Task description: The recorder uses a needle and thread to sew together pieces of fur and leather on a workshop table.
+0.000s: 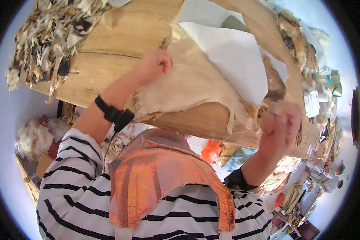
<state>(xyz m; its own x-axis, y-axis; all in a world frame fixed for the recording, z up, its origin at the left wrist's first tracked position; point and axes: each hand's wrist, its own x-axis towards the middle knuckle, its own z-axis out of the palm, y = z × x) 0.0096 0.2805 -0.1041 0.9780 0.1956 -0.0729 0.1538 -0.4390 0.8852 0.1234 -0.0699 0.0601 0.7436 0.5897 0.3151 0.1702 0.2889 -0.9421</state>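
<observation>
many fur scraps, white, tan and dark, lay heaped at the left end of the wooden tabletop. beyond them, the left hand had its fingers curled at the left edge of a pale hide; whether it pinched that edge, i could not tell. the hide was spread over the middle of the tabletop, with white sheets lying over its upper right side. a brown furry patch showed past the sheets. just below was the right hand, blurred, its fingers bent; whether it grasped anything could not be told. farther right, more furs lay heaped.
</observation>
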